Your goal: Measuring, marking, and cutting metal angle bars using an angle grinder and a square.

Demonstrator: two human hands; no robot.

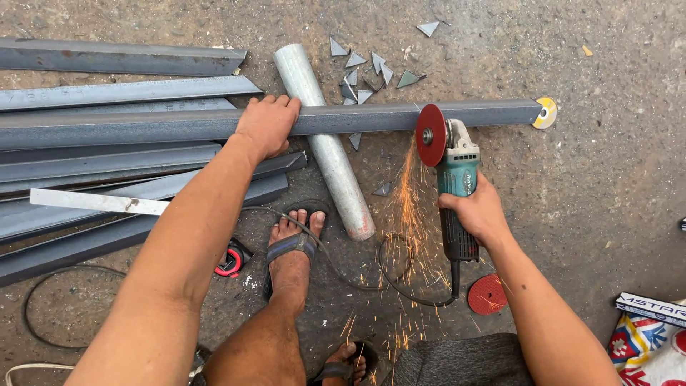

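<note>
Left hand (266,127) pressed flat, fingers curled over one long steel angle bar (371,116) spanning 9 to 3 o'clock. Right hand (477,209) clamped round one teal angle grinder (454,187), red disc (430,134) biting the bar, sparks spraying toward 6. One galvanised pipe (325,139) under the bar. One spare red disc (487,294) at 5 o'clock. About a dozen triangular offcuts (368,70) at 12. One tape measure (232,259) beside the sandalled foot (291,250).
</note>
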